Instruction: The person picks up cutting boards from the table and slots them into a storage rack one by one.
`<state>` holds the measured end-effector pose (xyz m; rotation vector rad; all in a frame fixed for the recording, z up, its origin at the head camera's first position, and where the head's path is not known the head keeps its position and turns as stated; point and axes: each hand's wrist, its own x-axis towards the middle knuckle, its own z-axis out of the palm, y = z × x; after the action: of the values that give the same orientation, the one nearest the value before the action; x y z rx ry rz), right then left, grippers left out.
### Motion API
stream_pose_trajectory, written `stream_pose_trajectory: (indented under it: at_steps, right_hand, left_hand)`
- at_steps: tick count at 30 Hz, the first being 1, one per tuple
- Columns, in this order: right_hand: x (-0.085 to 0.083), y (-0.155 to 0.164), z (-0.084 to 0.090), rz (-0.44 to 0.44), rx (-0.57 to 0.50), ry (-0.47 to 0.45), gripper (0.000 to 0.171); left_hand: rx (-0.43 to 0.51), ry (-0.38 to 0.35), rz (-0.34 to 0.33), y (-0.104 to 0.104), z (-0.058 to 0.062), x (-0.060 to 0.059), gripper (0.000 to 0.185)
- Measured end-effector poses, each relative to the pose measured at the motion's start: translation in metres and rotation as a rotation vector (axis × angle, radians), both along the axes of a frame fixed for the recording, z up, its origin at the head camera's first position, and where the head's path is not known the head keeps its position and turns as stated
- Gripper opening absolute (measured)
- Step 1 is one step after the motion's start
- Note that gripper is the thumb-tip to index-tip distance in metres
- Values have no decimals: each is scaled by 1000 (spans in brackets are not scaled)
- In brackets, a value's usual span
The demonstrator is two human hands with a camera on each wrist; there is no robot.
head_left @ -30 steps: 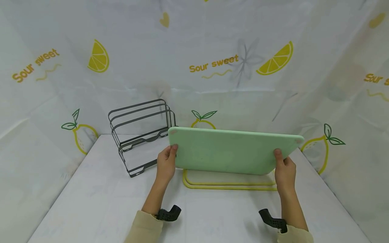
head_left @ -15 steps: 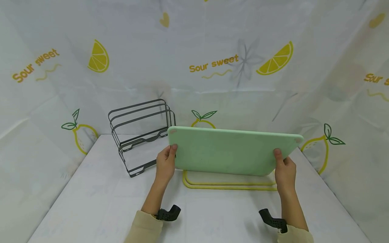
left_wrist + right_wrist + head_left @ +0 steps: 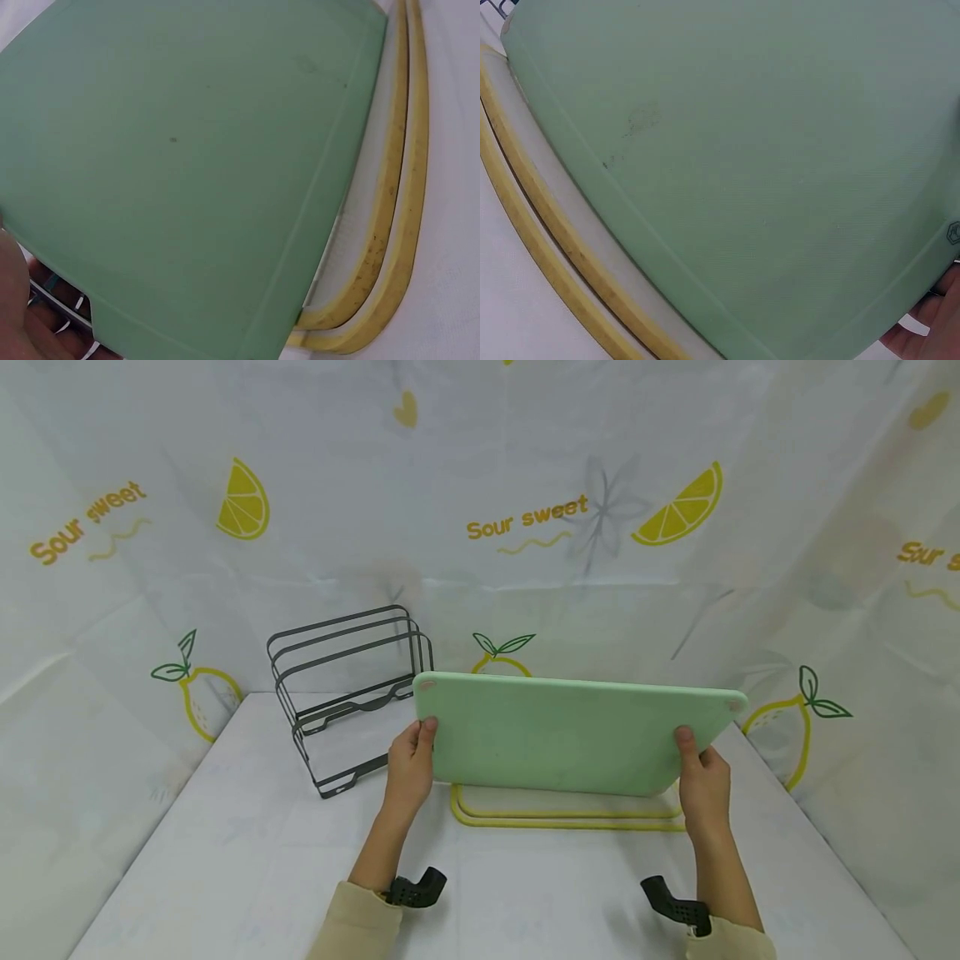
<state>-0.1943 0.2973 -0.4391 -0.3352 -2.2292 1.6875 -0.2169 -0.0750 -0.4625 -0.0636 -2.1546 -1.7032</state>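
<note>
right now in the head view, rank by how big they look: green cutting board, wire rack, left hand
1. green cutting board, though held nearest the camera
2. wire rack
3. left hand, gripping the board's edge

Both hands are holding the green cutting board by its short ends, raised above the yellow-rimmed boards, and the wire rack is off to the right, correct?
Not quite: in the head view the wire rack stands to the left. Otherwise correct.

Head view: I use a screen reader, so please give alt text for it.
Left hand and right hand grip the ends of a pale green plastic cutting board above two yellow-rimmed boards lying flat; a dark wire rack stands left.
</note>
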Motion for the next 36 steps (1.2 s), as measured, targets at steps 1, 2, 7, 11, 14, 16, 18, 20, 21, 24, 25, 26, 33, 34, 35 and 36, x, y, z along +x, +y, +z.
stream_pose_trajectory:
  at_steps: [1,2,7,11,14,16,18,20,21,24,25,26,33,34,35,36]
  right_hand:
    - [0,0,0,0,3,-1,71]
    - [0,0,0,-3,7,-6,71]
    - [1,1,1,-4,27,-15,72]
    - [1,0,2,-9,32,-15,72]
    - [1,0,2,-12,31,-14,72]
    - [1,0,3,-12,27,-16,72]
    - [1,0,3,-13,23,-17,72]
    - [1,0,4,-13,20,-17,72]
    - [1,-1,4,-12,21,-17,72]
    - [1,-1,4,-13,23,-20,72]
    - [1,-1,4,-14,23,-22,72]
    - [1,-1,3,-15,24,-23,72]
    - [-1,-1,2,-27,30,-20,73]
    - [-1,-1,2,-28,30,-19,74]
    - [-1,-1,1,-27,29,-17,74]
    - [-1,-1,1,-27,29,-17,74]
  left_hand:
    - [-4,-2,1,0,0,0,48]
    - [-7,-3,2,0,1,1,49]
    - [-20,-10,4,0,3,2,53]
    - [-23,-9,8,0,3,2,53]
    - [-23,-9,10,0,4,2,52]
    - [-24,-7,11,1,5,3,51]
    - [-28,-6,15,1,5,3,51]
    - [-29,-6,17,1,5,3,51]
    - [-30,-8,18,0,6,4,51]
    - [-32,-12,21,1,6,4,52]
    - [-34,-14,22,1,7,4,52]
    - [-36,-16,25,1,6,4,52]
    - [-31,-32,42,0,7,5,52]
    - [-28,-32,42,0,7,5,51]
    - [-28,-32,40,0,7,5,51]
    - [-28,-30,38,0,7,5,51]
